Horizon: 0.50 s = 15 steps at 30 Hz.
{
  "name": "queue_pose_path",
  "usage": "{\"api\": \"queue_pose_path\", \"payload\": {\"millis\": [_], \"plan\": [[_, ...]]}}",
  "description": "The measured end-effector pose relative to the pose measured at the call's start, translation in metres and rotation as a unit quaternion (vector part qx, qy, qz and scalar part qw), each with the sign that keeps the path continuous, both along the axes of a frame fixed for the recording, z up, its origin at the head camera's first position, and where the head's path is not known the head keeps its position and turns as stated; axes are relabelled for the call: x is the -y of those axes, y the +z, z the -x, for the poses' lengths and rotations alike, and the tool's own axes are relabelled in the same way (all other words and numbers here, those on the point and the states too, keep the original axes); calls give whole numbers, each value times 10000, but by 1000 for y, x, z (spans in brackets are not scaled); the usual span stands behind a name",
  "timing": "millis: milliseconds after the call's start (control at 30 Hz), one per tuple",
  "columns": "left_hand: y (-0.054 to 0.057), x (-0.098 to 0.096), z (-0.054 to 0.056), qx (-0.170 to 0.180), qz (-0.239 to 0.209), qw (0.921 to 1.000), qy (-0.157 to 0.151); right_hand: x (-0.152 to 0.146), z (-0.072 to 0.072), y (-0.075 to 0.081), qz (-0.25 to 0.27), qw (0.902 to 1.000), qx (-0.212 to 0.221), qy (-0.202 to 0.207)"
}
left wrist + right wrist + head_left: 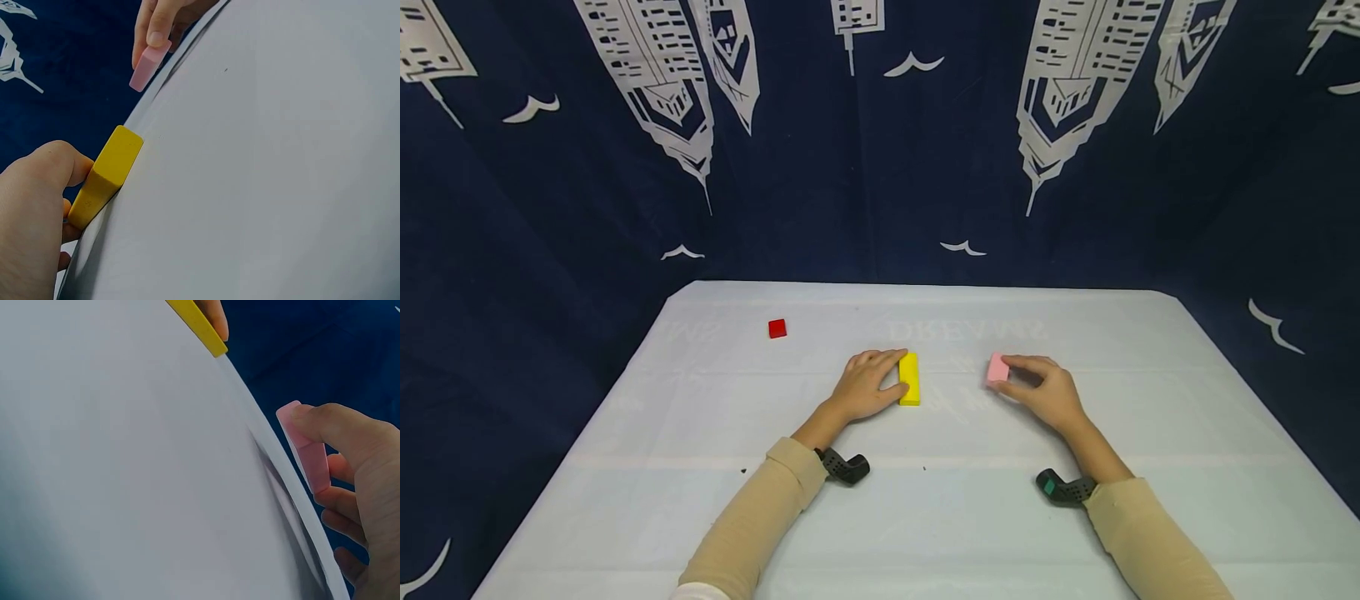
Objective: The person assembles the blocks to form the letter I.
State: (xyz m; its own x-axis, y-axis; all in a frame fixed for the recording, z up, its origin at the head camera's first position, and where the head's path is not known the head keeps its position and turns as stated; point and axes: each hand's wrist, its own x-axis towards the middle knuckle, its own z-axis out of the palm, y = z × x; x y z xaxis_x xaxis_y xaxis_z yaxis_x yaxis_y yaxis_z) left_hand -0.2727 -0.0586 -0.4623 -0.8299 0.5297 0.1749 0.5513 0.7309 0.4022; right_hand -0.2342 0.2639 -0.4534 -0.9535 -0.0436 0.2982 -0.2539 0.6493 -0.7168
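Observation:
In the head view, a yellow block (909, 380) stands long side toward me near the middle of the white table. My left hand (867, 388) holds it from its left side, thumb at the near part and a fingertip at the far end. To the right, my right hand (1045, 393) pinches a pink block (997, 369) between thumb and fingers. The right wrist view shows the thumb on one end of this pink block (307, 450); whether it touches the table I cannot tell. A small red block (777, 328) lies at the far left, apart from both hands.
The white cloth-covered table (925, 517) ends at a far edge before a dark blue curtain (857, 192) with pale printed buildings. Black wrist devices (847, 468) sit at both cuffs. Small dark specks dot the cloth.

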Motion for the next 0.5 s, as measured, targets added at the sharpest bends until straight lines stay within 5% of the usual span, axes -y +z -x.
{"api": "queue_pose_path", "payload": {"millis": [500], "plan": [[1,1,1,-11,34,10000,-16,16,-7,1,52,9995,-161,282]]}}
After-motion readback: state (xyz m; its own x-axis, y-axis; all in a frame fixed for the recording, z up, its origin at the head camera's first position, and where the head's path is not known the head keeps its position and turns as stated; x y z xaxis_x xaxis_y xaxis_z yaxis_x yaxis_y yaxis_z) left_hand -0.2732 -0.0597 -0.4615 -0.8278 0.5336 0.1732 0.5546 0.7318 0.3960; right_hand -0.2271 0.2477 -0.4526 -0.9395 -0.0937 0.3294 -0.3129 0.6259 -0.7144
